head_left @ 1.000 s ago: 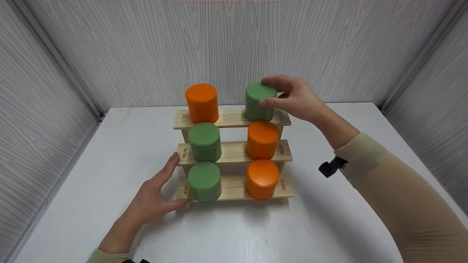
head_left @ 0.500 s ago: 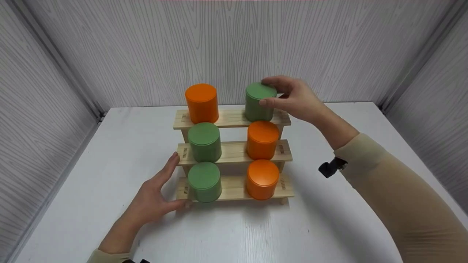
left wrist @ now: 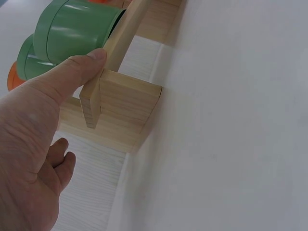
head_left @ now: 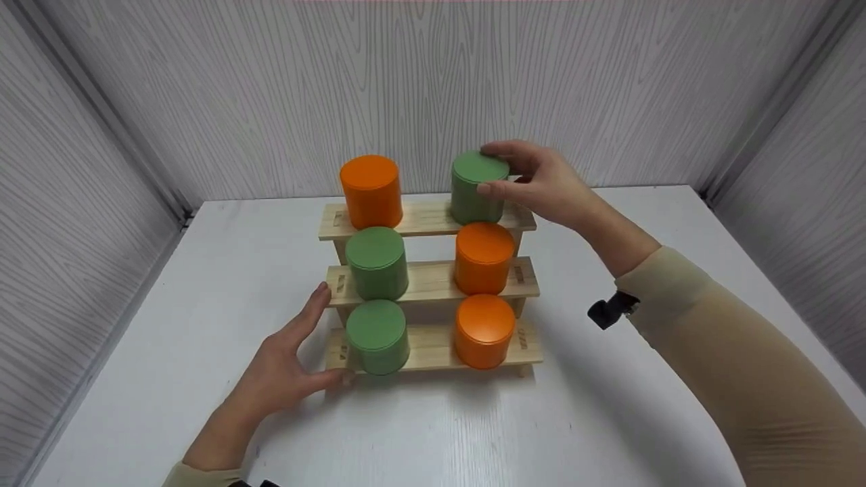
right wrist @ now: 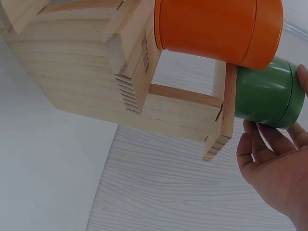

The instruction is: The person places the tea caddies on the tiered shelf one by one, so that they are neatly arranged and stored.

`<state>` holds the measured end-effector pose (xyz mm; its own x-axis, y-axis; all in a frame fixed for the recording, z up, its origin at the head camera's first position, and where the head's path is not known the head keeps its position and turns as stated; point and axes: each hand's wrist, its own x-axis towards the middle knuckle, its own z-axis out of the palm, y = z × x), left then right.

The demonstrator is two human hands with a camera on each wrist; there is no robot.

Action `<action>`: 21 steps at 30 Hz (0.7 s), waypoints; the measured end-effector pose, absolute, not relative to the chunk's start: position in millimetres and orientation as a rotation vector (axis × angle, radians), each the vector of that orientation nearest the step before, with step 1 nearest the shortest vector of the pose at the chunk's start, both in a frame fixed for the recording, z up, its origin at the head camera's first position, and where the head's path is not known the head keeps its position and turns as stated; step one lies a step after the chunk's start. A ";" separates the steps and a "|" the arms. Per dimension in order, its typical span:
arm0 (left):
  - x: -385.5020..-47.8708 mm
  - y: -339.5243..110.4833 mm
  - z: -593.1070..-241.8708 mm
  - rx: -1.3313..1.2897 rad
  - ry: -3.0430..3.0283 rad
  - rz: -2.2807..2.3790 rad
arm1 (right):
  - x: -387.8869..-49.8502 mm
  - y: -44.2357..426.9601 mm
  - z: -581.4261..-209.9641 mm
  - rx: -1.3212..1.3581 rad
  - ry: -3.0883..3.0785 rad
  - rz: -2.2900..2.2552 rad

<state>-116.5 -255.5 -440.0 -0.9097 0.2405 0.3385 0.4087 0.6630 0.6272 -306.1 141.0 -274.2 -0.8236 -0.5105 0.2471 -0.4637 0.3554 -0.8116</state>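
A three-tier wooden rack [head_left: 433,281] carries lidded canisters, two on each tier. My right hand [head_left: 544,181] holds the top-right green canister [head_left: 479,188] between thumb and fingers near its lid. That green canister [right wrist: 264,91] sits on the top tier in the right wrist view, with the hand [right wrist: 279,168] around its side. At the rack's left end, my left hand [head_left: 281,368] is spread, its index fingertip at the middle tier and its thumb at the bottom tier's front. In the left wrist view the left hand's thumb [left wrist: 77,70] rests on the shelf edge.
An orange canister [head_left: 371,192] stands top left. Below it are a middle green canister [head_left: 377,264] and a bottom green canister [head_left: 377,338]. On the right are a middle orange canister [head_left: 484,258] and a bottom orange canister [head_left: 484,331]. Grey wood-grain panels [head_left: 433,88] enclose the white table [head_left: 433,433].
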 end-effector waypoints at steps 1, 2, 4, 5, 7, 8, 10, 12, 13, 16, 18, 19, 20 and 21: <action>-116.5 -255.7 -439.8 -0.524 -2.658 -1.081 | -306.3 140.8 -274.5 -0.921 2.542 -1.501; -116.5 -255.8 -439.5 -0.521 -2.664 -1.080 | -306.5 140.9 -274.7 -0.928 2.536 -1.503; -116.8 -255.8 -438.8 -0.513 -2.680 -1.076 | -306.8 141.5 -275.3 -0.933 2.523 -1.505; -116.9 -255.7 -438.3 -0.506 -2.687 -1.077 | -307.4 142.0 -276.0 -0.938 2.515 -1.506; -117.3 -255.5 -437.2 -0.501 -2.700 -1.072 | -307.7 143.5 -276.9 -0.939 2.501 -1.512; -117.6 -255.3 -436.6 -0.499 -2.704 -1.067 | -308.0 144.7 -277.5 -0.938 2.494 -1.518; -118.1 -254.8 -435.1 -0.503 -2.708 -1.060 | -309.3 147.9 -278.9 -0.931 2.489 -1.533; -119.4 -254.4 -433.5 -0.507 -2.718 -1.048 | -310.6 153.0 -279.8 -0.917 2.500 -1.549; -119.9 -254.3 -432.4 -0.511 -2.721 -1.043 | -311.3 156.2 -280.3 -0.905 2.503 -1.561; -120.9 -254.7 -429.1 -0.531 -2.722 -1.025 | -311.6 168.0 -281.7 -0.855 2.532 -1.580; -120.7 -255.7 -425.7 -0.537 -2.730 -1.016 | -310.9 177.2 -283.3 -0.825 2.558 -1.589; -120.1 -256.8 -423.9 -0.537 -2.732 -1.013 | -310.5 182.2 -284.5 -0.813 2.570 -1.594; -119.5 -258.0 -421.8 -0.531 -2.736 -1.009 | -310.1 187.4 -286.2 -0.804 2.591 -1.594; -118.8 -259.5 -419.6 -0.525 -2.742 -1.002 | -309.9 192.4 -288.2 -0.794 2.611 -1.596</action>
